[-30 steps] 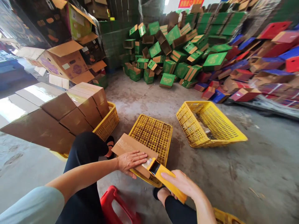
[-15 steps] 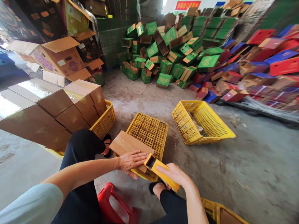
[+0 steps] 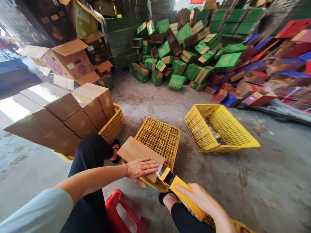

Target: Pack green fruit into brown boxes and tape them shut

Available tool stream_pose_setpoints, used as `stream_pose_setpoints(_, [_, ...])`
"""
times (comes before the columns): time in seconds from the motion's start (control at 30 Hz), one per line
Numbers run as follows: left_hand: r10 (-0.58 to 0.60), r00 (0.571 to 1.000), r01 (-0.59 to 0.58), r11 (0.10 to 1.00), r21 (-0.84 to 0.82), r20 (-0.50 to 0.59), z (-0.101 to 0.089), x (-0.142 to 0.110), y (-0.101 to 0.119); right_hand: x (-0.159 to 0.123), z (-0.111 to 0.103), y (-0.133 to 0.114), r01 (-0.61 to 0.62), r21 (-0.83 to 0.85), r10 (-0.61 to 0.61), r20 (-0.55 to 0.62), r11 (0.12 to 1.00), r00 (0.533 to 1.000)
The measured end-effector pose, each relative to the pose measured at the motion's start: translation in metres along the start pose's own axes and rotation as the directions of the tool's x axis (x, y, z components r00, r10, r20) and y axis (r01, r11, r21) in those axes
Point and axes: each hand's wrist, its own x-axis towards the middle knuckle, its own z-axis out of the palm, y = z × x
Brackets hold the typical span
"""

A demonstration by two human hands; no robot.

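Note:
A flat brown cardboard box (image 3: 136, 150) lies on an upturned yellow crate (image 3: 161, 132). My left hand (image 3: 142, 169) rests flat on the box near its right end, fingers stretched out and nothing in its grasp. In my right hand (image 3: 198, 195) is a yellow tape dispenser (image 3: 181, 187), its black-slotted head just off the box's right edge. A short strip of clear tape (image 3: 159, 170) spans from the box to the dispenser head. The fingers of my right hand are wrapped round the dispenser, partly hidden behind it.
Brown boxes (image 3: 82, 106) stand in a yellow crate at left. Another yellow crate (image 3: 223, 129) with small items sits at right. A red stool (image 3: 116, 207) is below me. Piles of green boxes (image 3: 176, 81) and red-blue boxes (image 3: 259, 98) lie behind.
My right hand has drawn the tape dispenser away from the box, rightward and down, and a tape strip now shows between them. The left hand stays on the box. The view has shifted slightly.

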Motion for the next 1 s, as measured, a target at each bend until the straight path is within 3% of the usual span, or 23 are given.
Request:
stream_pose_setpoints(0.3, [-0.009, 1.000, 0.008, 1.000, 0.027, 0.011, -0.010, 0.009, 0.016, -0.004, -0.004, -0.014, 0.017, -0.061, -0.017, -0.004, 0.998, 1.000])
stream_pose_setpoints(0.47, [0.066, 0.998, -0.066, 0.997, 0.030, 0.021, -0.006, 0.022, 0.018, -0.001, 0.002, -0.005, 0.028, -0.054, -0.030, -0.037, 0.998, 0.999])
stream_pose_setpoints(0.7, [0.061, 0.997, -0.065, 0.994, 0.084, 0.046, 0.003, 0.020, 0.014, -0.009, 0.005, 0.009, 0.004, 0.085, -0.005, 0.007, 0.996, 1.000])
stream_pose_setpoints(1.0, [0.060, 0.998, -0.062, 0.992, 0.111, 0.026, 0.009, 0.020, 0.014, -0.024, -0.001, 0.019, -0.064, 0.046, 0.065, -0.028, 0.997, 0.997])
